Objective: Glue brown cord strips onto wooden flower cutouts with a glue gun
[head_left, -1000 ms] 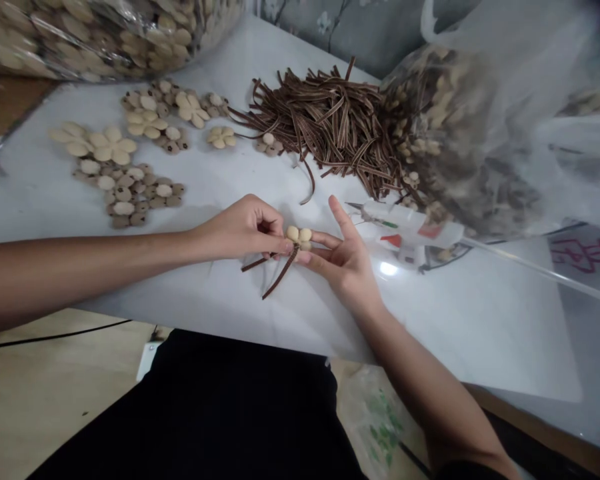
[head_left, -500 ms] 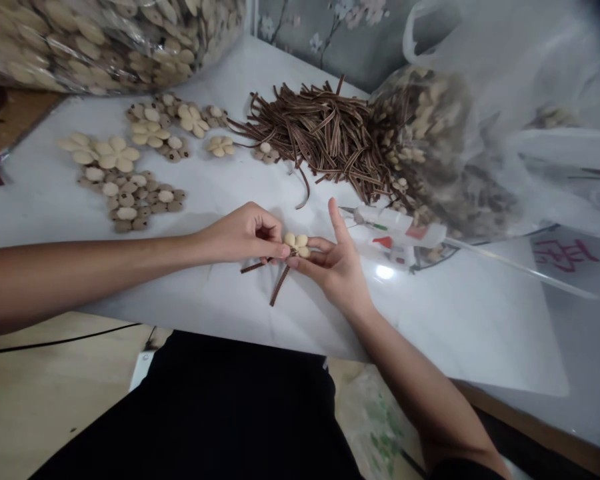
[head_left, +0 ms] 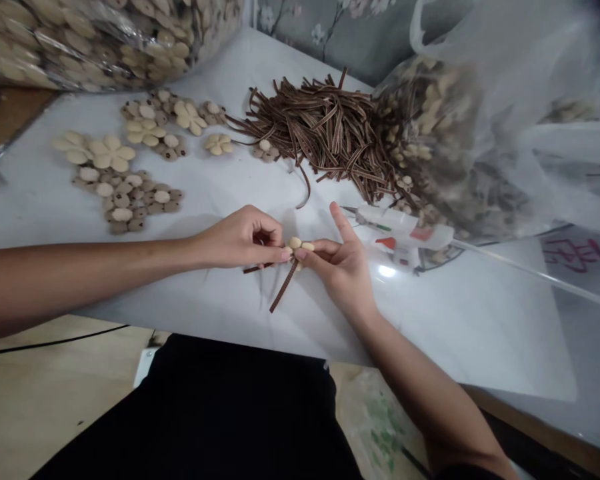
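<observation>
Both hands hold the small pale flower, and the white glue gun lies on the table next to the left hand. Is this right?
Not quite: the head view shows the white glue gun on the table next to the right hand, not the left hand. Both hands do hold the small pale flower.

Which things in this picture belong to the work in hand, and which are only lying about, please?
In the work:
cream flower, between both hands' fingers
brown strip, hanging beside it
probably strip pile, loose flowers, glue gun

Lying about, it seems:
black cable
white block near it
bag with green pieces
</observation>
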Available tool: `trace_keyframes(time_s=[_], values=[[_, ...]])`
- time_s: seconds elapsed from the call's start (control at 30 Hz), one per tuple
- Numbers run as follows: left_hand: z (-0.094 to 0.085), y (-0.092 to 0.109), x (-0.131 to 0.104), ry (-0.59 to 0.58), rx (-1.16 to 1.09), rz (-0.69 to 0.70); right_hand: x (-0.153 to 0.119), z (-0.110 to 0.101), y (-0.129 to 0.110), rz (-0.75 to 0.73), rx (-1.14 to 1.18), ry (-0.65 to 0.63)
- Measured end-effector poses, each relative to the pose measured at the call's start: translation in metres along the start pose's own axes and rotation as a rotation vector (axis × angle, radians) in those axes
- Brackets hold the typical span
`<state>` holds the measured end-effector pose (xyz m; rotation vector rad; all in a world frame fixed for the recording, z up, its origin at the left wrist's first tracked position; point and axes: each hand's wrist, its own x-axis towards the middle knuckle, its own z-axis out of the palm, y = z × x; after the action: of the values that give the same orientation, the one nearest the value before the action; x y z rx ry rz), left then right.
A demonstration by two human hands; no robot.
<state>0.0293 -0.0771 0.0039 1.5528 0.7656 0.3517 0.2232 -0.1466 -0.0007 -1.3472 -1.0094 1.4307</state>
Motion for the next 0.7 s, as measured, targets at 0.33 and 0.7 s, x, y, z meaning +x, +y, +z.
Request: trace_keyframes(time_s=[0.33,0.7], values=[[-0.005,-0.001,0.0,-0.019,-0.094,0.024,0.002,-0.008,0.006,-0.072,0.02,-0.05],[-0.002,-0.001,0.0,0.004,0.031,0.05,-0.001,-0.01,0.004,-0.116,-0.09,-0.133]])
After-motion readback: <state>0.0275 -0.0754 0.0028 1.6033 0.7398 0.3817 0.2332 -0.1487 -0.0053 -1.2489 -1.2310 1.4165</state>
